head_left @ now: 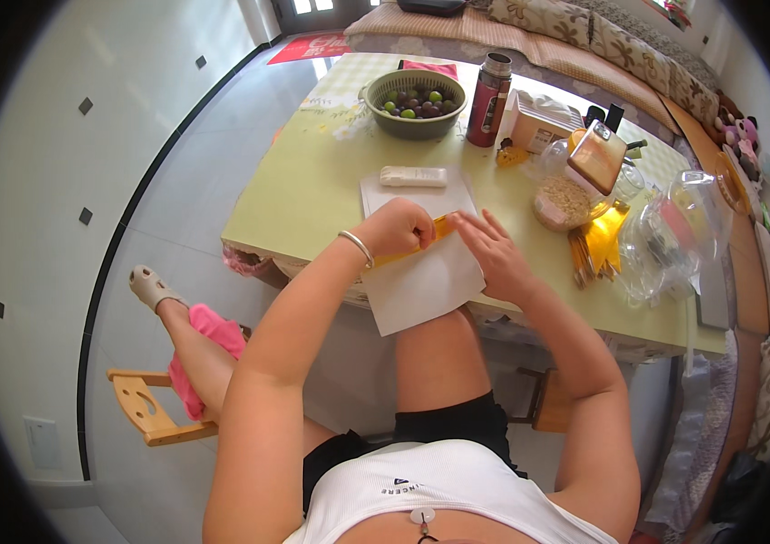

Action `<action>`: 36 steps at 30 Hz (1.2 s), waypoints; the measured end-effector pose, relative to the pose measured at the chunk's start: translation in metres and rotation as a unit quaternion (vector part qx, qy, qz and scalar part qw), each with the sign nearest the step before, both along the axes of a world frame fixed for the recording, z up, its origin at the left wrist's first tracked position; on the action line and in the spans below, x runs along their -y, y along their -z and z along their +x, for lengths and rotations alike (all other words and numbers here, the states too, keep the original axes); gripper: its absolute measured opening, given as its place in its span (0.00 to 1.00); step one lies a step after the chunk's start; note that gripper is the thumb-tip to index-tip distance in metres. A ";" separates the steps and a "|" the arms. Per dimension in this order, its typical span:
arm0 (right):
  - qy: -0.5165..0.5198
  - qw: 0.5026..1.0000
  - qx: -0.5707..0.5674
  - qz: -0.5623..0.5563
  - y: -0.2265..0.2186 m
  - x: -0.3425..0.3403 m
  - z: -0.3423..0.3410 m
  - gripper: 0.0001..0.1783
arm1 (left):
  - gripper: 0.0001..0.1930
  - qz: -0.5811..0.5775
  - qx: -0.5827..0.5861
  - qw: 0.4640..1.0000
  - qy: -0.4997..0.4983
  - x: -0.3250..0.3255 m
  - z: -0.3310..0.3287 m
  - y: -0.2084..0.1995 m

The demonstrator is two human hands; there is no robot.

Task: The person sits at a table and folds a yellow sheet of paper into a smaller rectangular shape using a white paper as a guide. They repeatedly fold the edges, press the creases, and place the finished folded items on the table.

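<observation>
My left hand [400, 228], with a silver bangle on the wrist, is closed on a thin yellow strip [442, 227] that lies across a white sheet of paper [421, 281]. The strip's right end is under the fingertips of my right hand [492, 249], which rests flat on the sheet with fingers apart. The sheet hangs over the near edge of the pale green table [312, 181]. A small white oblong object [413, 176] lies at the sheet's far edge.
On the table stand a green basket of fruit [414, 102], a red flask [488, 87], a box [541, 122], a jar of grains [563, 201], yellow strips [598, 240] and clear plastic bags [675, 236]. A wooden stool [145, 408] stands lower left.
</observation>
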State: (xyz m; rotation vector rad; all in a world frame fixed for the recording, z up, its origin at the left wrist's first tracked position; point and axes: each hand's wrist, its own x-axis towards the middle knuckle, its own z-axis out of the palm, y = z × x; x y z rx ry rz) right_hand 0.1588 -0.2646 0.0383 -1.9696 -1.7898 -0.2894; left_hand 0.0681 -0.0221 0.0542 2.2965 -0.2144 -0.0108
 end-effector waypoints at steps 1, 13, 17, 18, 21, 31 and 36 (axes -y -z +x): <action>-0.022 0.998 -0.026 -0.048 -0.004 0.000 0.000 0.47 | 0.07 0.030 0.050 0.998 0.016 -0.003 0.000 0.005; -0.051 0.984 -0.167 0.041 0.024 0.009 0.014 0.13 | 0.20 0.208 0.163 0.964 -0.007 0.061 -0.106 -0.009; -0.010 0.976 -0.217 0.033 0.021 0.015 0.013 0.09 | 0.16 0.246 0.169 0.951 -0.076 0.053 -0.113 0.008; -0.010 0.974 -0.223 0.030 0.019 0.015 0.014 0.09 | 0.15 0.233 0.164 0.954 -0.094 0.049 -0.112 0.011; -0.012 0.979 -0.202 0.015 0.010 0.014 0.015 0.08 | 0.09 0.126 0.126 0.975 -0.131 0.038 -0.109 0.019; 0.021 0.916 -0.401 0.001 0.025 -0.011 0.039 0.12 | 0.06 0.111 0.175 0.962 -0.180 0.031 -0.097 0.020; 0.053 0.922 -0.384 0.007 0.027 -0.020 0.037 0.13 | 0.07 0.133 0.249 0.922 -0.266 0.038 -0.101 0.010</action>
